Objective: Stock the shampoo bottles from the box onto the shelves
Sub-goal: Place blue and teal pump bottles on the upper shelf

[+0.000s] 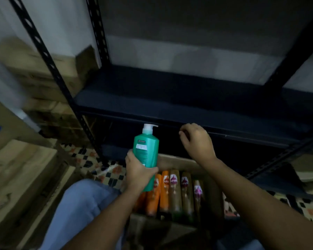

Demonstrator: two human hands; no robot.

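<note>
My left hand grips the lower half of a green shampoo bottle with a white pump top, held upright above the box and just below the shelf's front edge. My right hand hovers beside it to the right, fingers loosely curled and holding nothing. Below both hands an open cardboard box holds several bottles lying side by side: orange ones on the left and olive-brown ones with pink labels on the right. The dark shelf board in front of me carries nothing visible.
Black perforated uprights frame the metal rack. Stacked cardboard boxes stand at the left behind the rack, and wooden planks lie at the lower left. The floor has patterned tiles. My knee in light trousers is beside the box.
</note>
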